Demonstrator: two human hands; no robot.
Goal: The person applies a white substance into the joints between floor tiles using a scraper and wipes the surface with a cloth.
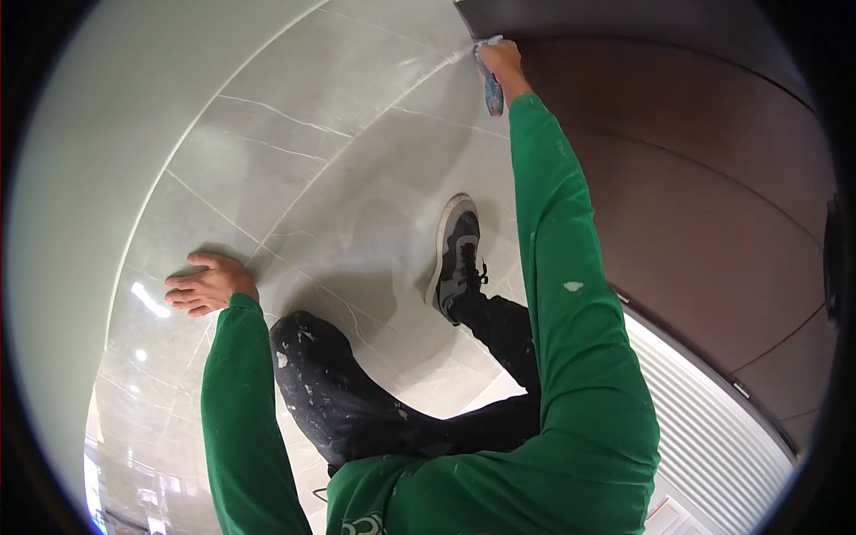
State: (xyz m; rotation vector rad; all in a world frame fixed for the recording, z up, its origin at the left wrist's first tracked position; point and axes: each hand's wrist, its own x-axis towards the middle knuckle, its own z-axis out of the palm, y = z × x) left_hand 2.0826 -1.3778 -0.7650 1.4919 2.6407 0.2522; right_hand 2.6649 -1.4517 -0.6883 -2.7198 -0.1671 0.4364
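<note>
Holding a small tool (494,94) far out in front, the right hand (505,59) had its fingers curled tight around it. The tool's dark handle stuck out below the fist, and a whitish bit showed at the top. The tool was at the foot of the brown panel (660,187), near the corner where it came close to the grey floor (383,178). Whether its tip touched the floor or the panel was too small to tell.

The left hand (210,283) was open and held nothing. It lay palm down on the floor, fingers a bit apart, and seemed to prop the person up. One bent knee (303,334) was low beside it, and a shoe (457,254) stood between the two arms.

The step in hand looked like careful work with the tool along that bottom edge. A pale streak (437,67) lay on the floor near it, maybe paste, maybe just shine. The next move seemed to call for a firm grip, a steady left hand, and small strokes close to the edge, with care not to scratch the panel.
</note>
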